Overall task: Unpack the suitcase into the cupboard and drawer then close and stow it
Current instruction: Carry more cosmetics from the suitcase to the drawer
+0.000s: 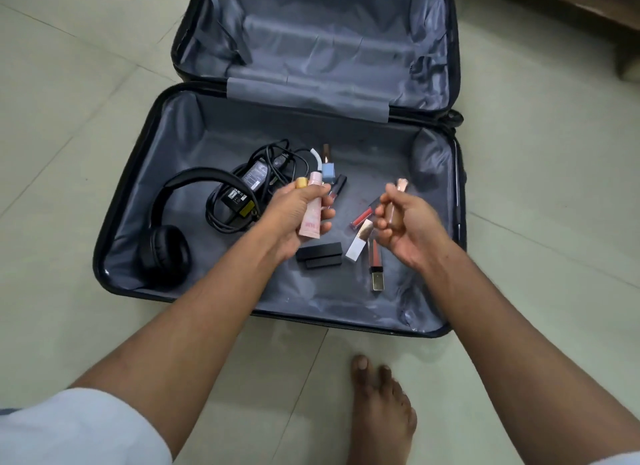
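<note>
Over the open suitcase [138,201] on the floor, the left hand [294,218] grips a pink tube [311,218] and yellow-capped stick [302,182], the right hand [405,222] curls round a brown bottle [393,210], with headphones [166,236], charger [242,187] and lipsticks [375,263] lying inside.

The power adapter [255,175] carries a white-printed label, and the pink tube [313,218] bears reddish lettering, but both seem too blurred to read.
</note>
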